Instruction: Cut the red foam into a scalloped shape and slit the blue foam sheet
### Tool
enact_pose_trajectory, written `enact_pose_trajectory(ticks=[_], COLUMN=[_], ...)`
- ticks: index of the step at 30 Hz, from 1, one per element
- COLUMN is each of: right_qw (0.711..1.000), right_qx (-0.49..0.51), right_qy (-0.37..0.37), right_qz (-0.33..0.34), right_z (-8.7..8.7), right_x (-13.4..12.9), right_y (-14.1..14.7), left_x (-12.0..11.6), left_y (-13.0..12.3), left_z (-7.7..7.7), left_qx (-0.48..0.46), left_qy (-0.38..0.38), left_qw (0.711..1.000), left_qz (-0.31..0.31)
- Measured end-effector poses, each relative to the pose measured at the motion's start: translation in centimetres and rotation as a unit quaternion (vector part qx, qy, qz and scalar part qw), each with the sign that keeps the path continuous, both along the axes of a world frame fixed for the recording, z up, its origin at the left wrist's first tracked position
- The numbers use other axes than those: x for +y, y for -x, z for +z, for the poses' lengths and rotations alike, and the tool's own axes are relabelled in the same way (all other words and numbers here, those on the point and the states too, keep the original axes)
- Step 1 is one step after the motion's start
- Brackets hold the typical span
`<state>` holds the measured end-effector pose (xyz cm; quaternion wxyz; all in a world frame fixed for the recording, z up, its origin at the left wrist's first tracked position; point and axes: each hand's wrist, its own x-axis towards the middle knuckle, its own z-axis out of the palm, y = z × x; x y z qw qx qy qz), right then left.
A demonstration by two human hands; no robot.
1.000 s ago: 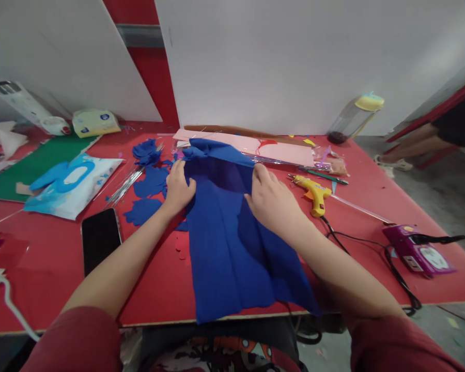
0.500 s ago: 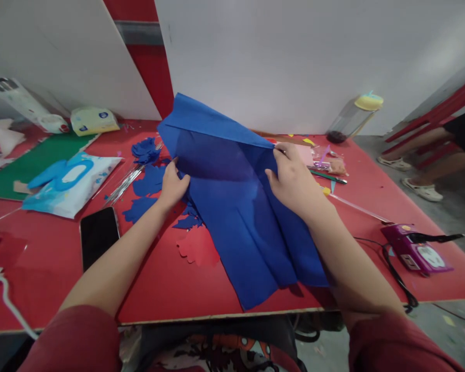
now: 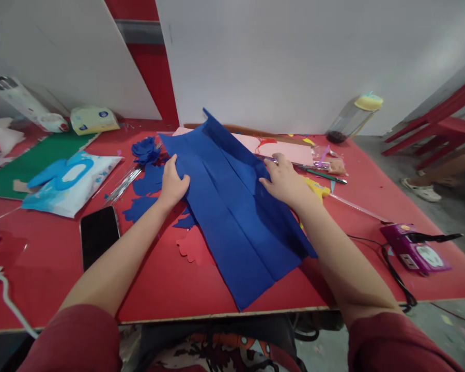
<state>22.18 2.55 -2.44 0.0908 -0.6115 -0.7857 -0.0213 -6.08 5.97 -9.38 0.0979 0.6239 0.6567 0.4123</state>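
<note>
A large blue craft sheet (image 3: 225, 206) with lengthwise creases lies slantwise over the table, its far right side raised in a fold. My left hand (image 3: 173, 183) holds its left edge, thumb on the near side and fingertips partly hidden. At the right edge, my right hand (image 3: 284, 178) grips the raised part with its fingers bent. Blue cut petal shapes (image 3: 141, 207) and a red scalloped cutout (image 3: 194, 246) lie left of the sheet, partly under it. Beyond them is a blue flower (image 3: 145, 150) made of petals.
A phone (image 3: 98, 235) and a wipes pack (image 3: 72, 183) lie left. To the right are a yellow glue gun (image 3: 315, 188), a purple box (image 3: 416, 248) with a cable, and a bottle (image 3: 354, 119). Pink sheets (image 3: 290, 151) lie behind. Another person's foot (image 3: 422, 191) shows at right.
The blue sheet's raised far part has come down and opened out flatter, uncovering the pink sheets and glue gun. My right hand has shifted slightly; my left hand stays at the left edge.
</note>
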Motion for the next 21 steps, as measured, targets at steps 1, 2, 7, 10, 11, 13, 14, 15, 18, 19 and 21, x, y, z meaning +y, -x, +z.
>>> enact_pose_trajectory(ticks=[1, 2, 7, 10, 11, 13, 14, 15, 18, 19, 21], right_qw=[1.000, 0.999, 0.992, 0.987, 0.985, 0.984, 0.984, 0.983, 0.977, 0.974, 0.972], right_qx=[-0.013, -0.025, -0.052, -0.053, -0.055, -0.065, -0.070, -0.076, -0.097, -0.091, -0.081], right_qy=[0.015, 0.030, 0.115, 0.154, 0.161, 0.163, 0.163, 0.163, 0.187, 0.208, 0.221], right_qz=[0.007, 0.013, 0.014, 0.004, 0.001, -0.008, -0.014, -0.019, -0.016, -0.015, -0.013], right_z=[0.3, 0.5, 2.0, 2.7, 2.9, 3.0, 2.8, 2.6, 1.1, 0.5, -0.6], right_x=[-0.3, -0.6, -1.8, -2.2, -2.3, -2.5, -2.6, -2.6, -2.8, -2.8, -2.9], right_y=[0.1, 0.2, 0.6, 0.2, 0.0, -0.8, -1.3, -1.8, -3.4, -3.9, -4.9], left_x=[0.0, 0.0, -0.2, -0.7, -1.0, -1.5, -1.8, -2.2, -3.6, -4.3, -6.1], left_y=[0.0, -0.1, -0.2, -0.6, -0.8, -1.3, -1.6, -2.0, -3.0, -3.4, -4.2], left_z=[-0.1, -0.1, 0.0, 0.5, 0.8, 1.3, 1.6, 1.9, 2.8, 3.1, 3.8], left_qx=[0.001, 0.002, 0.014, 0.029, 0.039, 0.072, 0.092, 0.113, 0.186, 0.212, 0.263], left_qy=[0.016, 0.030, 0.058, 0.072, 0.076, 0.077, 0.069, 0.061, 0.069, 0.083, 0.117], left_qw=[1.000, 0.999, 0.998, 0.997, 0.996, 0.994, 0.993, 0.991, 0.978, 0.969, 0.932], left_qz=[0.005, 0.009, 0.010, 0.009, 0.015, 0.032, 0.035, 0.026, -0.057, -0.101, -0.220])
